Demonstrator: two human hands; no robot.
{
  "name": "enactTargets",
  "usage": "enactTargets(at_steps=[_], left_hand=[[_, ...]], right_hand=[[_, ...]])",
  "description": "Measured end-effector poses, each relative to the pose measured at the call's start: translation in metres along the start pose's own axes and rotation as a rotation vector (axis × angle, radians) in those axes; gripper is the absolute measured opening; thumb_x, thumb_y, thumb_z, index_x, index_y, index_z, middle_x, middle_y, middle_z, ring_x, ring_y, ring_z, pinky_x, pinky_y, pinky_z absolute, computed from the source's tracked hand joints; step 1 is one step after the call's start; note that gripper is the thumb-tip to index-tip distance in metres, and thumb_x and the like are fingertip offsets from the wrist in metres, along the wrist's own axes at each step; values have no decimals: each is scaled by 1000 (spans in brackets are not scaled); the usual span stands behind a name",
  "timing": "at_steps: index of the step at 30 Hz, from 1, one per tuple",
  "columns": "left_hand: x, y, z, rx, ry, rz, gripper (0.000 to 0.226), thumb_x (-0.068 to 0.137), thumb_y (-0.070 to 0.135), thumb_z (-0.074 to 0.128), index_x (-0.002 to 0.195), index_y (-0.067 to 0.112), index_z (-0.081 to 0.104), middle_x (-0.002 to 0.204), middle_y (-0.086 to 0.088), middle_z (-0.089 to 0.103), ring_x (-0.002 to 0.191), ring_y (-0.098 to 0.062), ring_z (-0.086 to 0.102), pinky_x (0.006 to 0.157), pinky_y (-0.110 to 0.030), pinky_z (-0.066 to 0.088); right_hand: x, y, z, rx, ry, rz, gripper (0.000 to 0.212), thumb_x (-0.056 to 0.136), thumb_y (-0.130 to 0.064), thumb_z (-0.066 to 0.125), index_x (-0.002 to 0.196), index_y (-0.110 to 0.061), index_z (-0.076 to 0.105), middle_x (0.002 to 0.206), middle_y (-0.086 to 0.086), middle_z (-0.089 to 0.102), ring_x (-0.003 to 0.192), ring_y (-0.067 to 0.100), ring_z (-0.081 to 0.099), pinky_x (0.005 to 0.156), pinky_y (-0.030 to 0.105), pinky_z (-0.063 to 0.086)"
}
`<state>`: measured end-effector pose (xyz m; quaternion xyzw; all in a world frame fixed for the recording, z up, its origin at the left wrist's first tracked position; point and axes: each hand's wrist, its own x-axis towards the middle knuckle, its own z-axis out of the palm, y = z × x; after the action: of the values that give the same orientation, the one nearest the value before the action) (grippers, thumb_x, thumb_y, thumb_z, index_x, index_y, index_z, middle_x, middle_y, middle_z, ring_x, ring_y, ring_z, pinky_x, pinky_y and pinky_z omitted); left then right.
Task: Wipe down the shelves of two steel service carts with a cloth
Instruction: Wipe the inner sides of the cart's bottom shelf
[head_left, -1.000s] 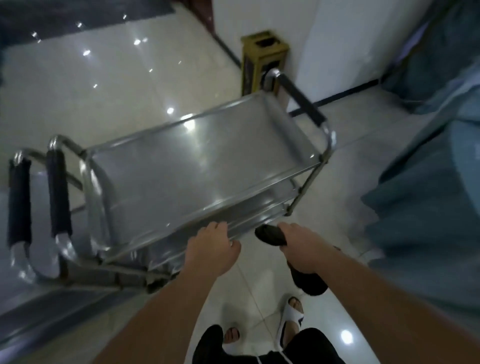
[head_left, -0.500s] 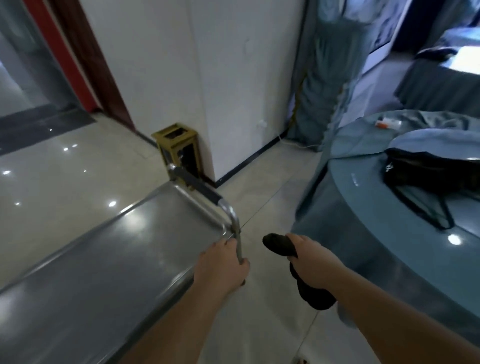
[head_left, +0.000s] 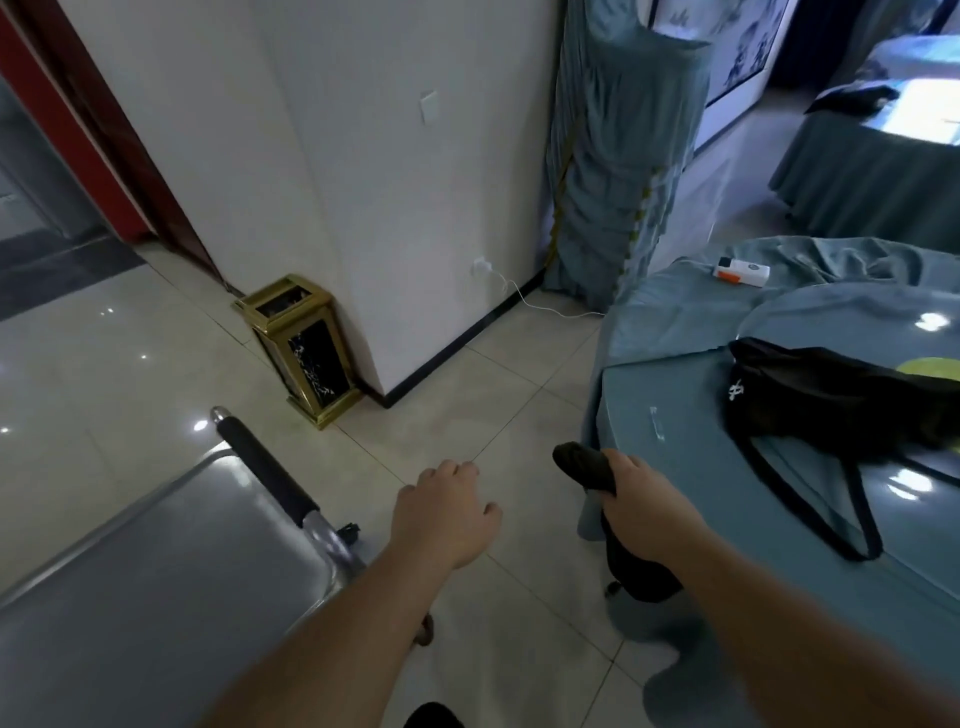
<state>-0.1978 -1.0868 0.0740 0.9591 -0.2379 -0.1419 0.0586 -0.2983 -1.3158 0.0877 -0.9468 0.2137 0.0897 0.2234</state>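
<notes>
Head view looks down over both forearms toward a tiled floor. At eight o'clock lies the top shelf (head_left: 171, 571) of a steel service cart (head_left: 322, 535), its black-sleeved handle (head_left: 267, 467) running toward ten o'clock. The left hand (head_left: 447, 514) hovers over the floor just beside the cart's corner, fingers loosely curled and grasping nothing, apart from the handle. The right hand (head_left: 644, 499), at about three o'clock from it, is clenched round a dark cloth (head_left: 587, 467), whose loose end hangs below the fist. A draped table (head_left: 675, 405) carrying a black bag (head_left: 831, 400) fills four o'clock; a brass bin (head_left: 304, 348) stands at eleven. Judged from this, no wiping is under way: the person seems between shelves or carts. Next the cloth must be brought back onto steel, or the person must head for the second cart, which is out of sight.
</notes>
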Motion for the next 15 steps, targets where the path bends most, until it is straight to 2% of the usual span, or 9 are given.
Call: enactTargets(at_steps=[8,13,15], left_hand=[[168,-20,3,-64,-39,-22,62,98,55,44,153,26,45,147,1,53,126,-22,53,97,-42,44],[274,-38,-27,-119,-64,-35,65,98,57,44,154,25,44,148,0,53,126,-23,52,99,-42,45],[313,-45,-43,-113,-49,-17,63,97,56,44,153,25,46,147,0,53,125,-23,53,98,-42,45]], right_hand=[[169,-6,-11,-1,-4,26,33,107,-25,47,140,-20,50,131,6,60,105,26,60,85,37,46],[271,-29,-32,-36,-26,70,30,108,-29,46,137,-21,50,127,4,60,106,25,61,86,40,49],[308,-39,-40,-35,-34,66,30,108,-29,47,136,-21,50,126,4,60,106,26,61,92,44,52]])
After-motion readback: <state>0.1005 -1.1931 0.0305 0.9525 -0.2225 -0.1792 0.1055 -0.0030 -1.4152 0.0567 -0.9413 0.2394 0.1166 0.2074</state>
